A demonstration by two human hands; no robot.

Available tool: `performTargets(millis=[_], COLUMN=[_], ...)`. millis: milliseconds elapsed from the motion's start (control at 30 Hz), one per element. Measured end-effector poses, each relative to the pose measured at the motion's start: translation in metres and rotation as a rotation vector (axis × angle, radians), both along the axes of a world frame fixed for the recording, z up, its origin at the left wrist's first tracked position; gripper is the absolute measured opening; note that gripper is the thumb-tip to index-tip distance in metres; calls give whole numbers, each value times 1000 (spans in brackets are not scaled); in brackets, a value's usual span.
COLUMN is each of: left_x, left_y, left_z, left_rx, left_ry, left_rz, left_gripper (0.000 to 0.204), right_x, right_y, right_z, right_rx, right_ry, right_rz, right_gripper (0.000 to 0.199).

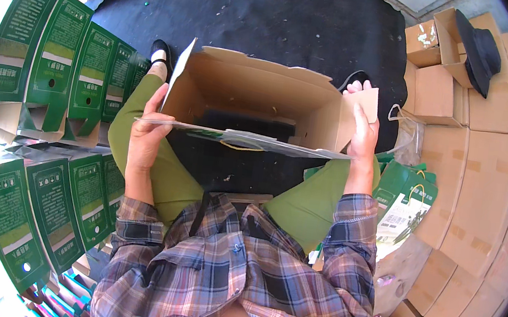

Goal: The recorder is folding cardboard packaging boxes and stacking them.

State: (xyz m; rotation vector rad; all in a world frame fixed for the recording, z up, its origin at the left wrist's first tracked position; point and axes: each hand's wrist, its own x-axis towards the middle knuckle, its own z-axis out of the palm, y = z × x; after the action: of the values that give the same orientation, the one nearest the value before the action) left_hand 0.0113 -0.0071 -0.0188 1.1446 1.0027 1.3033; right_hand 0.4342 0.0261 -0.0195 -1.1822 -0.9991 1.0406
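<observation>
An open cardboard gift box [256,86] is held between my hands above my knees. Its inside is plain brown, and dark floor shows through the gap at its lower end. A yellow cord handle [237,147] hangs on the near side, where a bit of green printed surface shows. My left hand [147,136] grips the near left corner, thumb along the near edge and fingers on the left flap [179,73]. At the right end, my right hand [364,137] is closed on the right flap [362,105], with the thumb in front and the fingertips behind.
Green printed boxes [56,64] stand in two rows at my left. Stacked brown cartons [485,187] line the right side, with a black hat [477,56] on top. Flat green boxes [405,196] with cords lie beside my right knee. A black sheet [265,14] covers the floor ahead.
</observation>
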Motion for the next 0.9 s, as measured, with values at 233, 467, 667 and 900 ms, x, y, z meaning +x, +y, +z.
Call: performTargets(millis=[233, 467, 667, 900], left_x=[20, 29, 42, 56], left_y=[-5, 7, 15, 43], left_z=[-5, 2, 18, 18], left_rx=[-102, 214, 623, 484], left_ry=[150, 807, 1486, 1238], left_rz=[132, 414, 278, -78], left_gripper=[34, 68, 66, 80], right_x=[-9, -11, -12, -19], right_y=[4, 3, 3, -2], right_z=[-10, -12, -13, 0], right_rx=[-15, -3, 16, -13], right_ry=[79, 86, 2, -13], right_rz=[62, 90, 106, 140], right_gripper=[52, 51, 50, 52])
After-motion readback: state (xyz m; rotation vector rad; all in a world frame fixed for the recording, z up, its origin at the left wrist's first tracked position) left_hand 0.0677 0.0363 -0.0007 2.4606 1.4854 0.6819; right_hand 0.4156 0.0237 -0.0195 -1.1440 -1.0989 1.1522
